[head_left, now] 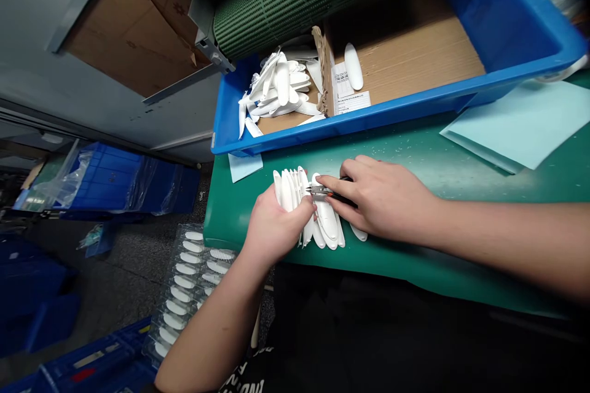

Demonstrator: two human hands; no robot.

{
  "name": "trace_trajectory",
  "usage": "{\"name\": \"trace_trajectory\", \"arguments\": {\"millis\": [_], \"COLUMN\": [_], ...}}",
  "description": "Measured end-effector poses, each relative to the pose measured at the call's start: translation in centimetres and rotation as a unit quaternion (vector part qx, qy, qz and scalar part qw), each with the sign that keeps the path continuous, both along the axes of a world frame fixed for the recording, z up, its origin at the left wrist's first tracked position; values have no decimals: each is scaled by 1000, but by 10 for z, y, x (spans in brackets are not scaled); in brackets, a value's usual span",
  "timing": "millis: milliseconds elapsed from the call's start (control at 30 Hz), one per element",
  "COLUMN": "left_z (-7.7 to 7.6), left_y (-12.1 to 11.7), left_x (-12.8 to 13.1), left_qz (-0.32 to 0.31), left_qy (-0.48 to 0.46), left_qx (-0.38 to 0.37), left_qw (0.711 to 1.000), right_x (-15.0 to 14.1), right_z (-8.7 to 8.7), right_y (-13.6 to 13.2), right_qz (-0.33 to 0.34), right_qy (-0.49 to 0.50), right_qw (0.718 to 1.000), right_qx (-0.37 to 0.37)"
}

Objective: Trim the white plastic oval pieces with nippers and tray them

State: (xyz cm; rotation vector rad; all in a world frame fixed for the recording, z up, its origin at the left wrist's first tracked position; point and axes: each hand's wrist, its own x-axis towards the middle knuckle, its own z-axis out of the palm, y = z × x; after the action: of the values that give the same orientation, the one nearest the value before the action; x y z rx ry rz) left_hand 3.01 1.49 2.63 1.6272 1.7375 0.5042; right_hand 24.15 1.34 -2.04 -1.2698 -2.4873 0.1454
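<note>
My left hand [274, 227] is closed round a fanned stack of white oval plastic pieces [290, 190] standing on edge on the green table [415, 153]. My right hand [378, 196] grips a small pair of cutters [322, 191] with dark handles, its metal tip touching one of the white pieces. More white pieces [329, 227] lie flat under and beside my right hand.
A blue bin [350, 123] lined with cardboard holds a heap of white pieces [281, 89] behind the hands. Light blue paper sheets [520, 126] lie at right. A clear tray of white pieces [184, 282] sits below the table edge; blue crates [115, 178] stand at left.
</note>
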Motion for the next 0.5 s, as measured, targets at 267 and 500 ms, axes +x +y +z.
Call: {"name": "trace_trajectory", "arguments": {"millis": [267,500], "left_z": [0,6], "left_y": [-1,-2], "left_x": [5,9], "left_qz": [14,23], "left_qy": [27,69], "left_qx": [28,12], "left_qw": [999,997], "right_x": [0,-2], "right_z": [2,1], "right_y": [-1,-2], "right_qz": [-9,-11], "right_qy": [-19,-39], "right_qw": [1000,999], "right_qx": [0,8]}}
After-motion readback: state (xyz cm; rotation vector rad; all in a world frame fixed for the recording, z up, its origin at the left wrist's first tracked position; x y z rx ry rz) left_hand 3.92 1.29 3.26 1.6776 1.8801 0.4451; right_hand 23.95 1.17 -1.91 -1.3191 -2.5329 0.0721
